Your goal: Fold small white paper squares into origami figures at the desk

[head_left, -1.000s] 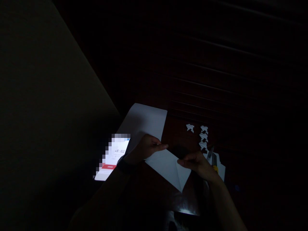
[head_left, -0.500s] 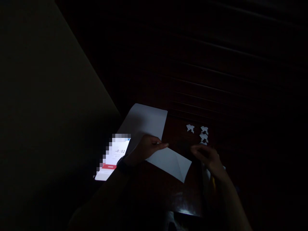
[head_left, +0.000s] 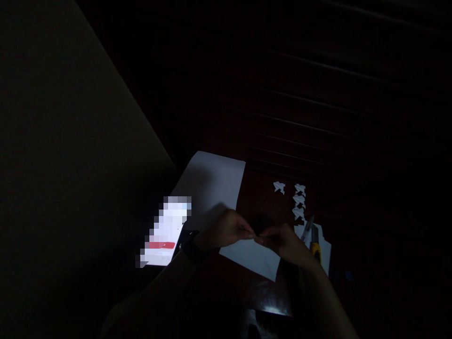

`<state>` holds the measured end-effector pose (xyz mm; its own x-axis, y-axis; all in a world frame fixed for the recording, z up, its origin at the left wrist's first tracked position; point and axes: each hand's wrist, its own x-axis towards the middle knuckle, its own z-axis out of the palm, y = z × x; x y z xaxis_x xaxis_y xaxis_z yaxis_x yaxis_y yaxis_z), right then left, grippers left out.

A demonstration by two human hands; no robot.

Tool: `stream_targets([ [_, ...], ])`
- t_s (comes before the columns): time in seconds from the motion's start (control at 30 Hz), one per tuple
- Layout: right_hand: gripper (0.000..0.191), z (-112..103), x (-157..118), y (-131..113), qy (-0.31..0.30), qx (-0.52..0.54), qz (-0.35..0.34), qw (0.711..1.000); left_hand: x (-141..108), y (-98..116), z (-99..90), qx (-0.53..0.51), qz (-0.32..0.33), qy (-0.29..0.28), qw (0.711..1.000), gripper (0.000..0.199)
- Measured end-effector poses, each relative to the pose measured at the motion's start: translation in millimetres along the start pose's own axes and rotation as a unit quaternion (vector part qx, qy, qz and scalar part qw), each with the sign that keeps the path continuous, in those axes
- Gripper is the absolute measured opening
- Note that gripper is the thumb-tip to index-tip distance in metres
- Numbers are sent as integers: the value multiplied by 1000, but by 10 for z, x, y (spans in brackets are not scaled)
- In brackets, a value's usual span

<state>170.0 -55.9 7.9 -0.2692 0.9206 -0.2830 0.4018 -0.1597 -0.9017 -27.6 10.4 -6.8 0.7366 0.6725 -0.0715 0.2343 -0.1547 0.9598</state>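
Note:
A strip of white paper (head_left: 249, 259) lies slanted over the dark table, its upper edge at my fingers. My left hand (head_left: 231, 229), with a dark band at the wrist, pinches that edge between thumb and fingertips. Right beside it, my right hand (head_left: 284, 242) has its thumb and fingers closed on the same edge, and the fingertips of both hands nearly touch. Small folded white paper pieces (head_left: 299, 201) stand in a column beyond my right hand, with one more folded piece (head_left: 278, 187) to their left.
A large white sheet (head_left: 215, 181) lies at the back left. A lit phone screen (head_left: 165, 235) is left of my left wrist. At the right, a yellow cutter (head_left: 315, 249) and scissors (head_left: 308, 229) rest on white paper (head_left: 326, 249). The table's front edge (head_left: 275, 310) shines.
My right hand has moved left and down to the paper and closed on its edge. My left hand has shifted right and down. The cutter and scissors have come into clearer view.

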Motion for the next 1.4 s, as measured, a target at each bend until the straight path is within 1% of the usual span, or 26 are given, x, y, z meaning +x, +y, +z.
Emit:
stream_targets([
  [0.17, 22, -23, -13, 4, 1, 17, -9, 1000, 8, -32, -5, 3, -7, -12, 1000, 16],
  [0.3, 23, -63, -33, 25, -22, 15, -2, 1000, 5, -17, -11, 1, -4, -16, 1000, 15],
  [0.5, 20, -159, -70, 52, -44, -23, -6, 999, 0, 10, -50, 35, -15, -22, 999, 18],
  [0.63, 16, -350, -161, 76, -28, -37, 3, 999, -4, 17, -138, 35, -25, -14, 999, 17],
  [0.73, 18, -507, -230, 91, -37, -21, 14, 999, -6, -23, -204, 21, -37, 5, 999, 17],
  [0.8, 21, -547, -236, 84, 20, -15, 17, 1000, -4, -56, -232, 12, -42, 35, 998, 18],
  [0.83, 23, -536, -222, 74, 71, -11, 12, 997, -2, -65, -238, 7, -42, 50, 998, 19],
  [0.9, 26, -449, -163, 46, 159, 1, -22, 987, 5, -56, -231, -3, -35, 67, 997, 19],
  [0.93, 33, -382, -122, 31, 171, -2, -41, 984, 8, -37, -220, -8, -31, 68, 997, 19],
  [0.97, 39, -308, -80, 19, 168, -7, -56, 984, 11, -9, -204, -11, -26, 67, 997, 18],
  [1.0, 39, -234, -40, 11, 155, -12, -62, 986, 13, 24, -188, -14, -24, 65, 997, 18],
  [1.03, 31, -166, -5, 7, 138, -16, -54, 989, 13, 58, -172, -16, -24, 61, 998, 17],
  [1.07, 23, -109, 21, 7, 105, -23, -32, 994, 10, 91, -159, -15, -28, 54, 998, 17],
  [1.13, 25, -37, 48, 14, 98, -28, -3, 995, 0, 138, -146, -9, -30, 27, 999, 17],
  [1.23, 26, -19, 44, 22, 102, -28, 8, 994, -19, 157, -151, -3, -31, -14, 999, 18],
  [1.33, 26, -48, 27, 14, 114, -24, 17, 993, -26, 142, -155, -17, -35, -30, 999, 20],
  [1.4, 25, -71, 19, 5, 134, -24, 23, 990, -22, 126, -148, -28, -37, -37, 998, 22],
])
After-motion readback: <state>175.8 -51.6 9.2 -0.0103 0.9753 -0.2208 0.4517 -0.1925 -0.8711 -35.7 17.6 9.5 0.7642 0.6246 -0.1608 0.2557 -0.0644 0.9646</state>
